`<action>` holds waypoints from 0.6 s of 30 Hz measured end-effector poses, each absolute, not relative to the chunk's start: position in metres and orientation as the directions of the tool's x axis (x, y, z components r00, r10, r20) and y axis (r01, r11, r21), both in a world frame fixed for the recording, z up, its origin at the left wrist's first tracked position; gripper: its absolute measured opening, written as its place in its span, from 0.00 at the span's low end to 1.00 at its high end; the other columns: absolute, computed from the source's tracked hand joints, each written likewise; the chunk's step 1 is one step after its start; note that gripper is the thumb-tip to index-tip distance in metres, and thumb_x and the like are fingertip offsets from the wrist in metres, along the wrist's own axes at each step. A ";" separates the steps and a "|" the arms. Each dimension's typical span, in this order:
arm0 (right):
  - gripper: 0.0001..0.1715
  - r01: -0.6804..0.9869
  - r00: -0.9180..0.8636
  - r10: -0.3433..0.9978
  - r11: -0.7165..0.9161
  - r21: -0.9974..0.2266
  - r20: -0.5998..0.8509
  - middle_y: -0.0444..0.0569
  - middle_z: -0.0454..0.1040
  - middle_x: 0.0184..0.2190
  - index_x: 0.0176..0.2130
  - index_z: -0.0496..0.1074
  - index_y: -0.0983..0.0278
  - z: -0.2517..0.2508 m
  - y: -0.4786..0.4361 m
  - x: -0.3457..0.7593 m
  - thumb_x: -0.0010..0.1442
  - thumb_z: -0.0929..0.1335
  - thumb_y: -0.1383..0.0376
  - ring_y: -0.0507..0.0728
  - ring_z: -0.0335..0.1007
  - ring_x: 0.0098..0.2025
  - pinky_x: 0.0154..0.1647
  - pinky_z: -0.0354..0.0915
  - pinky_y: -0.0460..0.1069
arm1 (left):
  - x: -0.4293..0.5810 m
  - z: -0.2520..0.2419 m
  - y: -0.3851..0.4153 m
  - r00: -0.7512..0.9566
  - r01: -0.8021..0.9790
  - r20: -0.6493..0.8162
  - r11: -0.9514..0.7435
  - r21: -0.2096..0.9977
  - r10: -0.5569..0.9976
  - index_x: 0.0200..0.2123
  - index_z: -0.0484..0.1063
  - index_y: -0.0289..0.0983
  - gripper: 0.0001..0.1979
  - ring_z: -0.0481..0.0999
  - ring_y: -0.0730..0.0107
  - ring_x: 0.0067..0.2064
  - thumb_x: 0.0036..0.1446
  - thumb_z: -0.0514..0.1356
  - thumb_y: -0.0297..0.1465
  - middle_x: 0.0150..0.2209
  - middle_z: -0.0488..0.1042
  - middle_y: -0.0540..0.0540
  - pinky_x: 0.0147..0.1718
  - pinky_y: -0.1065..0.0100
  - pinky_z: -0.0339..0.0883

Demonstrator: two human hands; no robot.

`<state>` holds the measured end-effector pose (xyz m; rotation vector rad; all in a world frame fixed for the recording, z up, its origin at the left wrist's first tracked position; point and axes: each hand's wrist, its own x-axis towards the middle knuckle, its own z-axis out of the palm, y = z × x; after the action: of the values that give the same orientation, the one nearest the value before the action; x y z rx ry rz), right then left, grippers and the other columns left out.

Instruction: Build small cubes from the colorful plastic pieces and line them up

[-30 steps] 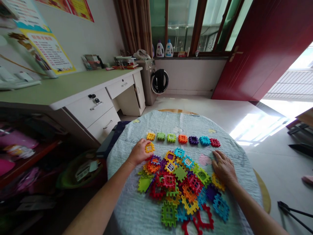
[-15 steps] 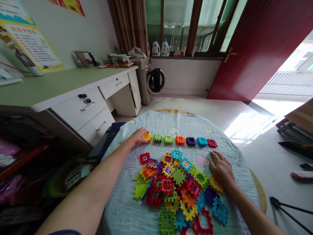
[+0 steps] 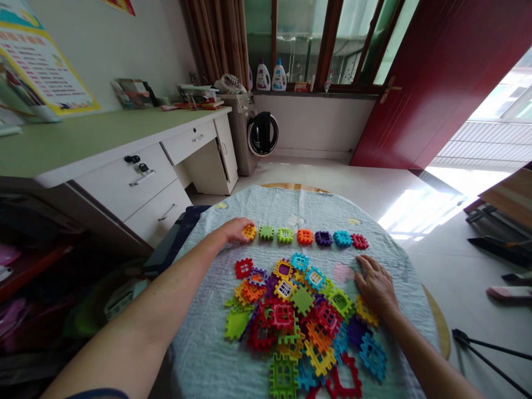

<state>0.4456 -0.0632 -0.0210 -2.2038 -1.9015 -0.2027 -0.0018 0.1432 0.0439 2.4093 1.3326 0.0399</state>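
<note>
My left hand (image 3: 236, 229) has its fingers closed on a yellow building block (image 3: 249, 232) at the left end of a row. Along that row to the right stand a green block (image 3: 266, 233), a light green block (image 3: 285, 235), an orange block (image 3: 305, 236), a purple block (image 3: 323, 238), a blue block (image 3: 343, 239) and a red block (image 3: 359, 241). My right hand (image 3: 376, 282) rests on the cloth with its fingers stretched out, holding nothing. Beside it lies a yellow square piece (image 3: 366, 311), at the edge of a heap of loose interlocking pieces (image 3: 302, 300).
A pale blue cloth (image 3: 282, 204) covers the round table. To the left runs a desk (image 3: 112, 133) with drawers; beyond it a washing machine (image 3: 243, 133) has its door ajar. A red door (image 3: 415, 100) stands at the right, and a black stand leg (image 3: 477, 346) is near the table.
The view has shifted slightly. My left hand stays on the yellow block, and my right hand and the pieces stay where they were.
</note>
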 end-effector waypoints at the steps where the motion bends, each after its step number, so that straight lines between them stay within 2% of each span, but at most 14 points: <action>1: 0.26 0.987 0.155 0.956 -0.140 -0.078 0.247 0.52 0.67 0.60 0.57 0.66 0.63 -0.020 -0.063 0.445 0.63 0.58 0.61 0.62 0.61 0.60 0.61 0.55 0.57 | -0.001 0.043 0.143 0.547 0.816 -0.175 -0.474 0.332 0.819 0.48 0.74 0.38 0.29 0.75 0.59 0.48 0.37 0.65 0.31 0.48 0.76 0.45 0.48 0.67 0.65; 6: 0.26 0.985 0.164 0.956 -0.146 -0.089 0.244 0.52 0.67 0.59 0.57 0.66 0.63 -0.019 -0.064 0.444 0.62 0.59 0.61 0.62 0.62 0.60 0.61 0.56 0.57 | 0.002 0.042 0.143 0.539 0.833 -0.202 -0.481 0.275 0.818 0.51 0.72 0.39 0.32 0.74 0.59 0.50 0.37 0.64 0.30 0.50 0.76 0.45 0.48 0.68 0.65; 11: 0.26 0.985 0.166 0.953 -0.146 -0.094 0.254 0.53 0.67 0.59 0.57 0.67 0.63 -0.021 -0.063 0.445 0.62 0.59 0.61 0.63 0.62 0.60 0.60 0.57 0.58 | 0.005 0.045 0.142 0.540 0.839 -0.189 -0.506 0.202 0.820 0.44 0.74 0.37 0.25 0.75 0.60 0.46 0.38 0.64 0.32 0.45 0.77 0.44 0.45 0.69 0.66; 18: 0.25 0.985 0.167 0.952 -0.147 -0.096 0.257 0.52 0.67 0.59 0.57 0.66 0.62 -0.020 -0.063 0.444 0.62 0.59 0.61 0.62 0.62 0.60 0.61 0.56 0.58 | 0.003 0.046 0.139 0.502 0.860 -0.170 -0.468 0.201 0.848 0.46 0.73 0.36 0.27 0.75 0.61 0.44 0.37 0.64 0.34 0.45 0.76 0.44 0.44 0.69 0.67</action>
<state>0.4443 -0.0634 -0.0203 -2.2024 -1.8746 -0.1964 0.0025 0.1393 0.0464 2.4873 1.4479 -0.0671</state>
